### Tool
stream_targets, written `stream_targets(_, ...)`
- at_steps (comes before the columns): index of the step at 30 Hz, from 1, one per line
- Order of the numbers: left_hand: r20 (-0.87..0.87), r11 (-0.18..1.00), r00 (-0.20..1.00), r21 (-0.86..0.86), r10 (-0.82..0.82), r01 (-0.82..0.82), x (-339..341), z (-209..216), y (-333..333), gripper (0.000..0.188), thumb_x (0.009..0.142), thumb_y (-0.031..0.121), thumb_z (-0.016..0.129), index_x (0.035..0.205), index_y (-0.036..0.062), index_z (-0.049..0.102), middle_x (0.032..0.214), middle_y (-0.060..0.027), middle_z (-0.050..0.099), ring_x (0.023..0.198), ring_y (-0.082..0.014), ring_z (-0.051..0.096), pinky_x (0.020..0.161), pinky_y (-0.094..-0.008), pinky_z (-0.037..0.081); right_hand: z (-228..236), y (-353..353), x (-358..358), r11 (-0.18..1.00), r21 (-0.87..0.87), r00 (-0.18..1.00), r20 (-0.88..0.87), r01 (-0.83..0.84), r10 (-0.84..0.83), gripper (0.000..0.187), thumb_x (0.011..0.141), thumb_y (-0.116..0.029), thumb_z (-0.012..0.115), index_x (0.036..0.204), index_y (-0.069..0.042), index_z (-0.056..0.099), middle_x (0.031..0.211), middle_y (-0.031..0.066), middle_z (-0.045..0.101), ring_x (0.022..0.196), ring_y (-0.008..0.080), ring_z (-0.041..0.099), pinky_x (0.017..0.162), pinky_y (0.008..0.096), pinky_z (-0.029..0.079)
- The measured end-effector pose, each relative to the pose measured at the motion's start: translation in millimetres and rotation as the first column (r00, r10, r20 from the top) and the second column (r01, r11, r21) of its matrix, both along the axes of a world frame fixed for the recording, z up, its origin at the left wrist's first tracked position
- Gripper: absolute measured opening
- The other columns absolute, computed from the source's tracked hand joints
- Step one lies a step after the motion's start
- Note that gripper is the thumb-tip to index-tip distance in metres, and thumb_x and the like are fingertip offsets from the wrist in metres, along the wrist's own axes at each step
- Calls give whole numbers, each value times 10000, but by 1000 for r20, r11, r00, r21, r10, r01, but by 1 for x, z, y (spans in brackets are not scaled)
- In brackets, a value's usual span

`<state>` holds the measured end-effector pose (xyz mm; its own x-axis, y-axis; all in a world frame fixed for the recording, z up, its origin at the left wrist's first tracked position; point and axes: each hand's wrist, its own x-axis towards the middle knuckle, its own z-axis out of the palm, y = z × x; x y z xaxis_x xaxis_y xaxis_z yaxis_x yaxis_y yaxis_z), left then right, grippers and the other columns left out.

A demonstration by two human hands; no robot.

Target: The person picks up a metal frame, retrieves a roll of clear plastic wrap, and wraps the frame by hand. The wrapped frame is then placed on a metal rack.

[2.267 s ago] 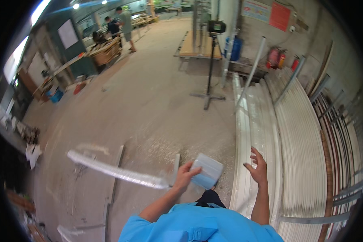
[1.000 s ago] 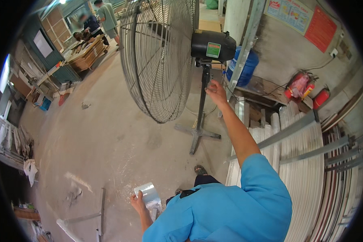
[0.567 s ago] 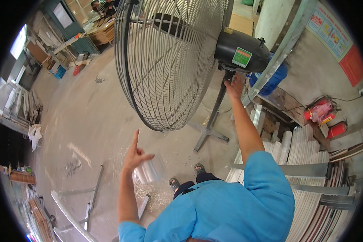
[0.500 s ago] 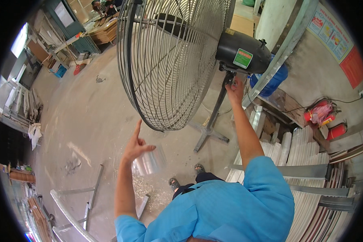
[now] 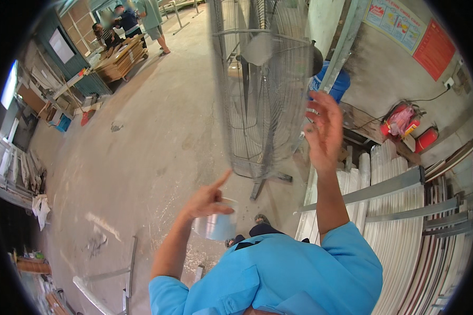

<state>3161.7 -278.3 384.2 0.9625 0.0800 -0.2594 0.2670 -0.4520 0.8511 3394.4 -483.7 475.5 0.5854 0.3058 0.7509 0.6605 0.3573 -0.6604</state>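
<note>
A large standing fan (image 5: 257, 105) with a wire cage is in front of me, smeared by motion. Its cage is seen nearly edge-on, hiding most of the pole. Beneath it, the dark metal foot (image 5: 256, 190) rests on the concrete floor. My right hand (image 5: 325, 131) is raised at the cage's right edge, fingers spread and slightly curled, holding nothing; whether it touches the wires I cannot tell. My left hand (image 5: 205, 203), index finger stretched toward the cage's lower edge, grips a wide roll of clear film (image 5: 218, 223) with its other fingers.
White strips (image 5: 389, 210) are stacked at right beneath grey metal bars (image 5: 373, 191). Fire extinguishers (image 5: 427, 139), a cable and a blue drum (image 5: 337, 83) are along the right wall. A metal frame (image 5: 130, 273) lies lower left. People (image 5: 126, 21) are far back by stacked boards (image 5: 120, 62).
The fan's head has swung round, so its cage now appears edge-on. My right hand has let go of the pole below the motor and opened. My left hand has moved right with the roll.
</note>
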Motion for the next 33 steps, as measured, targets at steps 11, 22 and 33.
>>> stream_targets(11,242,899,868,182,-434,399,130,-23,-146,1132,645,250,771,1519,172,57,670,-107,567,600,-259,553,612,-373,456,39,-103,49,930,-24,930,-27,366,-367,570,901,-127,571,1392,51,343,1345,161,467,1233,233,459,1028,334,351)
stream_targets(22,162,971,958,54,-238,233,99,-67,-110,734,620,303,789,1299,165,549,684,-95,560,628,-226,548,606,-352,451,22,-148,149,888,1,882,108,461,-458,466,942,-147,466,1352,69,415,1226,156,569,1110,196,558,975,299,396)
stream_targets(33,-22,962,965,-76,263,-264,-29,-131,-28,562,647,223,805,1166,84,638,553,19,469,495,-66,426,470,-265,340,20,-164,174,811,-26,811,53,584,-582,425,967,-178,476,1328,47,476,1244,124,574,1095,160,554,973,269,391)
